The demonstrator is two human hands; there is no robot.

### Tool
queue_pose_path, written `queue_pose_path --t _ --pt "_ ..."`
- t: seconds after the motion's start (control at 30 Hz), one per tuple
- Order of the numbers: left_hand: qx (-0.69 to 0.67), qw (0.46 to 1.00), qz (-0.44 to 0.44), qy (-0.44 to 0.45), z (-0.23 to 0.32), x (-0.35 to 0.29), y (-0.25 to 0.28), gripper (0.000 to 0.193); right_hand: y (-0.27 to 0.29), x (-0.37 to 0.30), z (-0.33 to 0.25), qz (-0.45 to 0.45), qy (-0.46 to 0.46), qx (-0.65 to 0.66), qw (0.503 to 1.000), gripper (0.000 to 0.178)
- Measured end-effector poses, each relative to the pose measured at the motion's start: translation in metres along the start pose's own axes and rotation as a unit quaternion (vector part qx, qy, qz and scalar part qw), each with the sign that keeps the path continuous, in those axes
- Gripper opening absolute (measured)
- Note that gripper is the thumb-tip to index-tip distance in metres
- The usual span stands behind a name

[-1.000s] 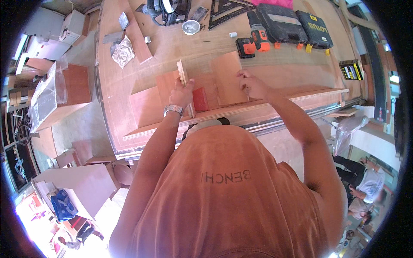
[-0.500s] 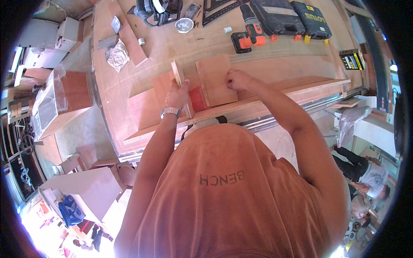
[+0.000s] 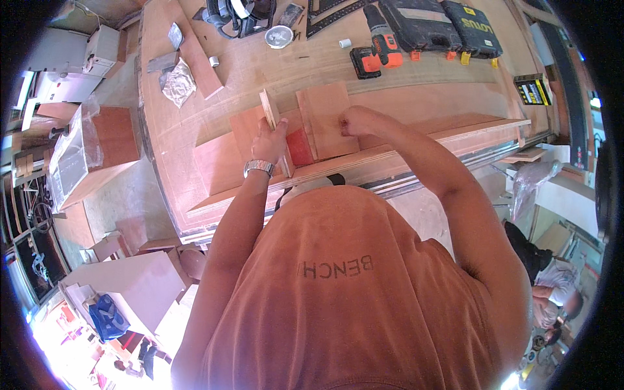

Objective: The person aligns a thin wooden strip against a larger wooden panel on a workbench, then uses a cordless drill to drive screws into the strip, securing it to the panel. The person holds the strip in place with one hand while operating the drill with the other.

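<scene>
My left hand (image 3: 269, 140), with a metal-banded watch at the wrist, is closed around a narrow plywood board (image 3: 270, 109) standing on edge. My right hand (image 3: 355, 121) is curled into a fist against the right edge of a plywood panel (image 3: 324, 117); nothing shows in it. Between the narrow board and the panel, a red patch (image 3: 299, 148) is visible. Another plywood piece (image 3: 244, 125) is partly hidden behind my left hand. A long plywood strip (image 3: 429, 142) runs along the near side of these pieces.
On the workbench (image 3: 305, 71) lie a cordless drill (image 3: 383, 45), two dark tool cases (image 3: 419, 26), a round dish (image 3: 279, 37), a black square (image 3: 331, 14) and a crumpled packet (image 3: 178, 84). A wooden plank (image 3: 192, 49) is at left. People (image 3: 559, 286) are at far right.
My right fist has shifted slightly left against the panel's edge and turned a little. My left hand stays on the narrow board. People at far right have moved.
</scene>
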State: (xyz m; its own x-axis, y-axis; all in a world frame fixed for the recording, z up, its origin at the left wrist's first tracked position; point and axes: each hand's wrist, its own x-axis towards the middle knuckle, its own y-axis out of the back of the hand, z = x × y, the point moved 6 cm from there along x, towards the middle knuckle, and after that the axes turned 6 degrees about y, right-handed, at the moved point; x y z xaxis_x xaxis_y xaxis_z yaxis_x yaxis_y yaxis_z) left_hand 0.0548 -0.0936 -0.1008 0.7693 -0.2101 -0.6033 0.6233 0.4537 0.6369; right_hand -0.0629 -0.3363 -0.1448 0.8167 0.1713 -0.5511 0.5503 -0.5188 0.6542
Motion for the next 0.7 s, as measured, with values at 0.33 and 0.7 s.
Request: queue_pose_path --t 0.33,0.7 --pt "-0.001 1.0 -0.003 0.0 0.0 0.002 -0.001 0.073 0.023 0.057 0.018 0.205 -0.202 0.025 0.957 0.092" --pt "0.005 1.0 -0.001 -0.011 0.003 -0.003 0.001 0.074 0.02 0.06 0.015 0.211 -0.2 0.101 0.951 0.082"
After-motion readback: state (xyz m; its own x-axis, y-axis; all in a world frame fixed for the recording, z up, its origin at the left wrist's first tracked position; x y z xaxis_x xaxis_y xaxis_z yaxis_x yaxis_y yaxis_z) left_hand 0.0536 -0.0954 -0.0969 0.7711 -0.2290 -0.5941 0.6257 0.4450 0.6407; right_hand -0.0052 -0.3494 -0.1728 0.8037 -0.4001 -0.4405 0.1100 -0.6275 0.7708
